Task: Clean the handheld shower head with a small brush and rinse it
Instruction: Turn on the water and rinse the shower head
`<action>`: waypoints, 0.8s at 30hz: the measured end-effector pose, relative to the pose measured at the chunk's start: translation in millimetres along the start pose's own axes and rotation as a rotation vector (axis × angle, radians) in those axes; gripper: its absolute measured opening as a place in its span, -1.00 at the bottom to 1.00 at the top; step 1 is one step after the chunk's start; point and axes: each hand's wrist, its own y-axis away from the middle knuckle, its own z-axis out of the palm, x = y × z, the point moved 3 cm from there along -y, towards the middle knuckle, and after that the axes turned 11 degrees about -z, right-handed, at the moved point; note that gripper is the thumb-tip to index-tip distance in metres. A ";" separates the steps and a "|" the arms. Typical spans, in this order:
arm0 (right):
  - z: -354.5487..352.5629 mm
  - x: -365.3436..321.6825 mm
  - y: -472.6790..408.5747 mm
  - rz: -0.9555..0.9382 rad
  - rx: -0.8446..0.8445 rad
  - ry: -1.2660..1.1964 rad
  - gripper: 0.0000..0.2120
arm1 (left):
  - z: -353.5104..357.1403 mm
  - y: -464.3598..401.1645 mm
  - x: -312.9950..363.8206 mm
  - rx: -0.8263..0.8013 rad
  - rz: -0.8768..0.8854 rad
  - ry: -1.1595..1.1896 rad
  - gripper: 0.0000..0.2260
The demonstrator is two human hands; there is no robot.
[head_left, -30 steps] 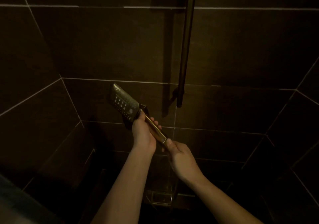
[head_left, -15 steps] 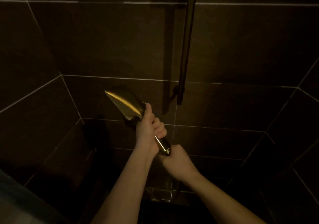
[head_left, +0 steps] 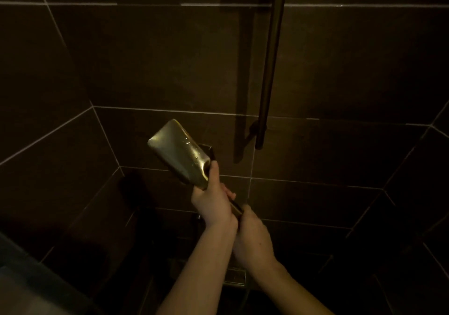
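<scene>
The handheld shower head is a gold, rectangular paddle with water drops on it. Its smooth back faces me, and the nozzle side is turned away toward the wall. My left hand is wrapped around the handle just below the head. My right hand grips the lower end of the handle, touching the left hand. No brush is visible in either hand.
A dark vertical slide rail is fixed to the dark tiled wall to the upper right of the shower head. A metal drain or fitting glints on the floor below my arms. A pale edge fills the lower left corner.
The shower head has been rotated: a second ago its nozzle face showed, now its gold back faces me. Both hands slid together along the handle.
</scene>
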 end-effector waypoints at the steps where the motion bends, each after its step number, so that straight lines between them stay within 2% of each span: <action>1: -0.9 -2.0 0.6 -0.016 0.034 0.045 -0.75 | 0.7 0.4 0.1 0.002 0.027 0.010 -0.69; 3: -2.4 -3.1 -0.4 -0.033 0.025 0.052 -0.76 | -0.1 0.7 0.7 0.007 0.049 0.010 -0.71; 6: -3.7 1.7 -5.5 -0.004 -0.062 -0.083 -0.96 | -1.5 -1.8 -1.3 -0.012 -0.025 -0.002 -0.78; 9: -0.5 5.8 -6.1 0.022 -0.142 -0.263 -0.81 | -4.8 -9.4 -3.5 -0.025 -0.095 -0.033 -0.81; 13: 16.0 12.7 -5.7 0.056 -0.256 -0.347 -0.84 | -16.5 -19.0 -2.6 -0.090 -0.124 -0.124 -0.92; 17: 37.8 13.6 -12.1 0.042 -0.348 -0.330 -0.85 | -36.4 -36.2 5.7 -0.127 -0.156 -0.129 -0.84; 20: 57.2 9.0 -19.9 0.037 -0.427 -0.387 -0.82 | -49.2 -49.1 15.6 -0.096 -0.144 -0.151 -0.80; 24: 94.0 -3.7 -24.6 0.033 -0.553 -0.439 -0.74 | -80.4 -73.9 29.0 -0.010 -0.105 -0.154 -0.87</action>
